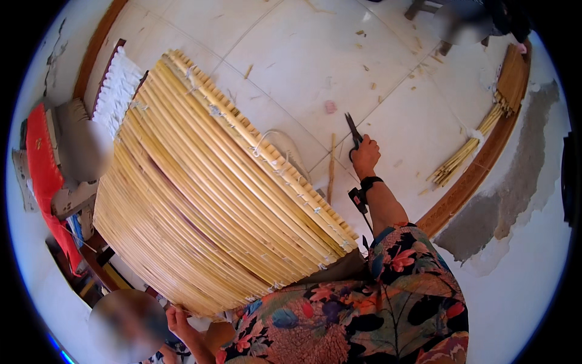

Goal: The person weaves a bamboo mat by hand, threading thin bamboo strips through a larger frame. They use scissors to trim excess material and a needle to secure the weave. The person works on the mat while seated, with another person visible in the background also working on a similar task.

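Note:
A large mat of pale yellow reeds [200,188] lies slanted across my lap, its rods tied side by side with white string. A loop of string [267,142] stands up from its far right edge. In my right hand [366,158], held over the floor to the right of the mat, is a pair of black scissors [353,130] with the blades pointing away from me. My left hand [180,321] is closed at the mat's near left edge, its fingertips partly hidden there. A black band with a small device [359,195] is on my right wrist.
A loose reed [331,173] lies between the mat and the scissors. Reed scraps and a pink scrap [330,107] dot the tiled floor. A reed bundle [458,161] rests by the right wall. Red cloth [43,170] hangs at left; a wooden stool [421,8] stands far right.

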`<control>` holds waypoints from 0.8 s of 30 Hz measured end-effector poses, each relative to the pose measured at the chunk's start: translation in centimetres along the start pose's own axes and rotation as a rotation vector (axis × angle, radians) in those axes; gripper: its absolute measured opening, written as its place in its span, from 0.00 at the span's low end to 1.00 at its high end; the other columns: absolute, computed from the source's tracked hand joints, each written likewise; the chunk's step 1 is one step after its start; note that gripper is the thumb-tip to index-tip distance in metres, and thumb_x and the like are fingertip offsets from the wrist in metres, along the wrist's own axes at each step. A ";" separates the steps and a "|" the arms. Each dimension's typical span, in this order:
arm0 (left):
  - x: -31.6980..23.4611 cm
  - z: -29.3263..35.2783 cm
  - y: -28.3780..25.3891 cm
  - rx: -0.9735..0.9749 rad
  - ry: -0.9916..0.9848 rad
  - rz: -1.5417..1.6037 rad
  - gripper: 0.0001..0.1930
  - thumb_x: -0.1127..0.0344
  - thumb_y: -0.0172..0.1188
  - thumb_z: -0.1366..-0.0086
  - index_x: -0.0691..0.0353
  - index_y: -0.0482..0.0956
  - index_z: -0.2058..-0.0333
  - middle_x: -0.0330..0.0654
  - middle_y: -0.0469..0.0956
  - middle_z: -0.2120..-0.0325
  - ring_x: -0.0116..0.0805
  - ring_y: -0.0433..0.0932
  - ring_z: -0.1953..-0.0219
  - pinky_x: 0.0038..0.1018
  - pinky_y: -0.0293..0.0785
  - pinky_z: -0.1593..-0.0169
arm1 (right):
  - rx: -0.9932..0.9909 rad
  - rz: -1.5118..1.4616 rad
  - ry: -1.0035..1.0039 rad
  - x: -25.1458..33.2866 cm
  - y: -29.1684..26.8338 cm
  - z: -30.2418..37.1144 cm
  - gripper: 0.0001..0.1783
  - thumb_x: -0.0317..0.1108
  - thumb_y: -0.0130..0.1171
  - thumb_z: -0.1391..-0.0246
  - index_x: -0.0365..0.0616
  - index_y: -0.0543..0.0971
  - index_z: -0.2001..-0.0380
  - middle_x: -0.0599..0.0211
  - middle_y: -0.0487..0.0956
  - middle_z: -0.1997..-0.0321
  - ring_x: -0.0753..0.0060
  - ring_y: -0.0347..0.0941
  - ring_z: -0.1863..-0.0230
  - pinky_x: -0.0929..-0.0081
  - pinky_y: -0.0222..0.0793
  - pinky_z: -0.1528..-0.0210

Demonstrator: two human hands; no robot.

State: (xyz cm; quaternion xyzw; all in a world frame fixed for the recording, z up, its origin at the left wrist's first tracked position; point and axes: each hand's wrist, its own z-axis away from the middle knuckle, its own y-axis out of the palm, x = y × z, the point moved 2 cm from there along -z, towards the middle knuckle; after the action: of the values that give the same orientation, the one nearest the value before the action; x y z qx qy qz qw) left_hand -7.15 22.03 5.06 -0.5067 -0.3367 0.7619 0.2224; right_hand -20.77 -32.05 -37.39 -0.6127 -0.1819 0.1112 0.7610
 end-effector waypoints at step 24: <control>3.7 1.3 3.0 -0.293 0.104 0.906 0.04 0.69 0.55 0.33 0.61 0.75 0.64 0.34 0.73 0.73 0.22 0.72 0.71 0.22 0.74 0.62 | 0.453 -0.749 -1.169 19.3 -39.4 6.9 0.31 0.28 0.62 0.56 0.44 0.68 0.44 0.67 0.73 0.54 0.73 0.72 0.56 0.82 0.69 0.60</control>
State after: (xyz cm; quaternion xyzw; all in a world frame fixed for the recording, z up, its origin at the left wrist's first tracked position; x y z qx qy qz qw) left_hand -9.80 22.07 0.88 -0.6661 -0.1741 0.7001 -0.1894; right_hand -8.23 -27.16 4.88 -0.1775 -0.7285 0.1875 0.6345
